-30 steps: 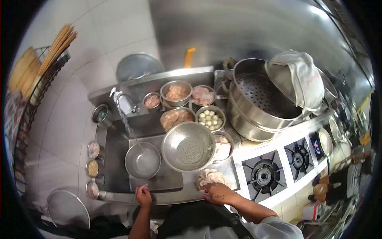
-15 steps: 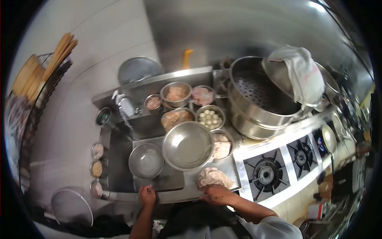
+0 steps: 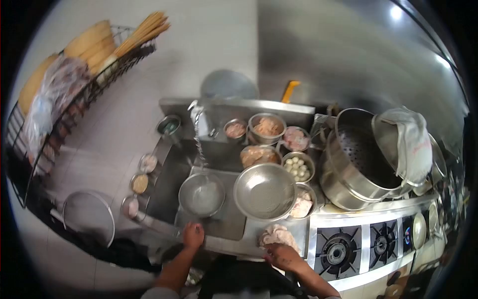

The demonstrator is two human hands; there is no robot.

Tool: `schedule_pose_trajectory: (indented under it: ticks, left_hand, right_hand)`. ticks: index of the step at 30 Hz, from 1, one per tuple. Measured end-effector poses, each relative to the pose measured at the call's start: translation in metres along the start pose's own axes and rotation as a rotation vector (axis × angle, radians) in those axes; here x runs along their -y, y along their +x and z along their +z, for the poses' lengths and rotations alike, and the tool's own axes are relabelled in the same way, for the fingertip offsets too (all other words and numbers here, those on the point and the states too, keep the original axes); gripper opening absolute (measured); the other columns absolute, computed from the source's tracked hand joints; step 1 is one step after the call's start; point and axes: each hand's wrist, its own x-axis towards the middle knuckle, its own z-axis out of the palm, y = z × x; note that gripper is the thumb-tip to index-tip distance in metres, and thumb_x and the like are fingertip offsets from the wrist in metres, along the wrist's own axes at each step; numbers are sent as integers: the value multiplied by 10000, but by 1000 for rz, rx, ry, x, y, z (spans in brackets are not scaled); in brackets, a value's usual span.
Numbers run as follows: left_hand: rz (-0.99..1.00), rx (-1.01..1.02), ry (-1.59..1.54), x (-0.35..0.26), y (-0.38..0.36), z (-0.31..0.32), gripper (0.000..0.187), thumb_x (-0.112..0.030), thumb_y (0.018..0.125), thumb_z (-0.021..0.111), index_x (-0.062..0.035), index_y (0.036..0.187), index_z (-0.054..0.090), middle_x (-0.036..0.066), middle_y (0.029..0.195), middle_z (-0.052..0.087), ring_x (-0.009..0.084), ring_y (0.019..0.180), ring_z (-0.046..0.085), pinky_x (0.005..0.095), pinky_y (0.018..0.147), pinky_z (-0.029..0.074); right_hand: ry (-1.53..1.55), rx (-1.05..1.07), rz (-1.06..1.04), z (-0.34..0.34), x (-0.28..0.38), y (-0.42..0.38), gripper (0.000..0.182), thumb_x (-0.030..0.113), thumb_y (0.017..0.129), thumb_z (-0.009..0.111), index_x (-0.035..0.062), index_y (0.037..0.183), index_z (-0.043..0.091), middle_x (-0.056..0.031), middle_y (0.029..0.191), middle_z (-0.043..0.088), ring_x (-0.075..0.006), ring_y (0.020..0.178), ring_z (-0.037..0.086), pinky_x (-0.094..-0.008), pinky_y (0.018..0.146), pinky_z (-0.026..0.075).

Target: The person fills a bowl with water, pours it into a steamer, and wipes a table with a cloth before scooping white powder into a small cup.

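Observation:
My left hand (image 3: 193, 235) is curled closed at the front rim of the sink, just below a round metal bowl (image 3: 201, 195). Whatever may be in its fingers is too small to make out. My right hand (image 3: 284, 257) rests against a lumpy mound of pale raw minced meat (image 3: 279, 236) on the steel counter; its fingers curl at the near edge of the mound and are partly hidden. Behind the mound stands a wide perforated colander (image 3: 265, 192). Beside that is a bowl holding pale pieces (image 3: 301, 205).
Several bowls hold raw meat (image 3: 267, 126), and one holds white balls (image 3: 297, 169). To the right are a large steamer pot (image 3: 343, 172) with a draped cloth (image 3: 414, 147) and gas burners (image 3: 337, 253). Small cups (image 3: 139, 183) line the sink's left side. A wire rack (image 3: 107, 74) stands far left.
The camera view has swung so the counter sits further right and lower in the picture. My right hand stays at the meat mound and my left hand stays closed by the sink rim.

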Motion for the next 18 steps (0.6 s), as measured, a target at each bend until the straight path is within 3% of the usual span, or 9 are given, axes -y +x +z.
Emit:
schedule_pose_trajectory:
  ticks: [2, 3, 11, 14, 18]
  left_hand:
    - [67, -44, -3, -8, 1, -7, 78, -136, 766, 634, -62, 778, 618, 167, 844, 591, 391, 845, 567, 467, 738, 457]
    - [52, -25, -44, -12, 1, -11, 82, -139, 769, 630, -61, 793, 617, 168, 857, 593, 393, 849, 564, 471, 746, 454]
    - [-13, -28, -42, -10, 3, -10, 67, -117, 756, 631, -68, 785, 597, 130, 850, 564, 356, 875, 549, 451, 775, 435]
    - [-40, -18, -57, -12, 4, -14, 71, -123, 770, 619, -59, 793, 599, 134, 854, 565, 354, 870, 549, 455, 768, 434]
    - [-37, -42, -27, -8, 4, -12, 108, -133, 817, 579, -27, 804, 598, 148, 864, 566, 362, 871, 546, 465, 770, 434]
  right_hand:
    - [-29, 8, -34, 8, -13, -1, 352, 277, 837, 646, 54, 1109, 619, -178, 914, 648, -342, 858, 629, -431, 746, 490]
    - [-1, 41, 41, 0, 1, -3, 375, 274, 853, 610, 36, 1142, 593, -211, 1006, 647, -386, 951, 613, -445, 813, 489]
    - [32, 100, 177, -10, 23, 4, 379, 259, 853, 642, 29, 1150, 595, -184, 974, 663, -350, 918, 635, -426, 808, 496]
    - [-19, 72, 120, -4, 16, 9, 396, 270, 841, 665, 37, 1154, 595, -156, 964, 673, -301, 865, 653, -388, 781, 504]
    - [-56, 88, 99, -6, 21, 17, 386, 255, 842, 662, 37, 1152, 592, -158, 957, 672, -300, 869, 651, -387, 782, 503]
